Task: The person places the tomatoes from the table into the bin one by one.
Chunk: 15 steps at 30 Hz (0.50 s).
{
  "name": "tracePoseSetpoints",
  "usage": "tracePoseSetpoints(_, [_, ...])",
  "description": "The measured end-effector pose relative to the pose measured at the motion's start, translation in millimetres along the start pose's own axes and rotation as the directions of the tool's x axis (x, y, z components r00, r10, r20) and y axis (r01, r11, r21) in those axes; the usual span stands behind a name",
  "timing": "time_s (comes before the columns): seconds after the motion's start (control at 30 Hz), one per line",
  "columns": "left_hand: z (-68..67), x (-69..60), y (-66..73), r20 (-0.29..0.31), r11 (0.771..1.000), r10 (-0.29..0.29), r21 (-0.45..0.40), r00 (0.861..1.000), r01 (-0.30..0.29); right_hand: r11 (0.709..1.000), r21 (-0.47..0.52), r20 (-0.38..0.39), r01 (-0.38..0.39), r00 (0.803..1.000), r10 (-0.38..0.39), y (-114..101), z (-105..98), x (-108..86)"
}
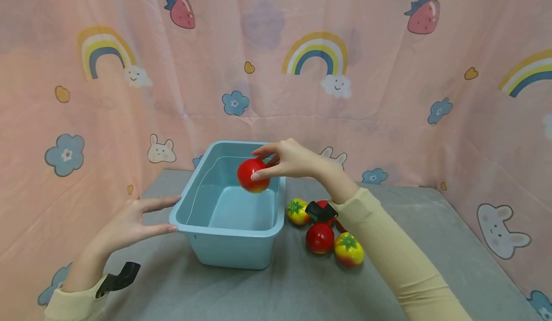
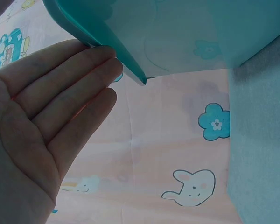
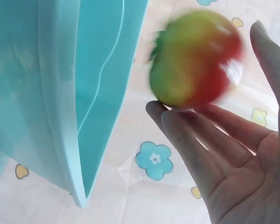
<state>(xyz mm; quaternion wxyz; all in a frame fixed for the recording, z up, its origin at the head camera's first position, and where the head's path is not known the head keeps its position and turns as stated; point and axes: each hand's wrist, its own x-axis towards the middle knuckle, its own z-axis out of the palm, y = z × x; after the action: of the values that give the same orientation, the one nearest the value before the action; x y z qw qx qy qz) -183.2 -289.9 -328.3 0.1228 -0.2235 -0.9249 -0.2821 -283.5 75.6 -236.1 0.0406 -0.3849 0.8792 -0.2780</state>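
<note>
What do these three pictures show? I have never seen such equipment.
There is no machine: only a person's bare hands. The wide picture comes from a head camera; the others, from a camera on each wrist. The left hand touches the blue basin. Above the basin, the right hand is at a red-and-yellow fruit; the right-wrist picture shows the thumb apart, so the fruit seems loose rather than gripped. On the grey surface, beside the basin, lie more fruits, some partly hidden.
</note>
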Motion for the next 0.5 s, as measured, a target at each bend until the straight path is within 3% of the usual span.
tracePoseSetpoints(0.2, [0.1, -0.3, -0.9, 0.006, 1.0, -0.001, -0.011, 1.0, 0.002, 1.0, -0.024, 0.0, 0.014, 1.0, -0.014, 6, -1, -3.2])
tracePoseSetpoints(0.5, [0.4, 0.5, -1.3, 0.011, 1.0, -0.001, -0.005, 1.0, 0.001, 0.996, 0.034, -0.1, 0.085, 0.992, -0.081, 14, -3, -28.8])
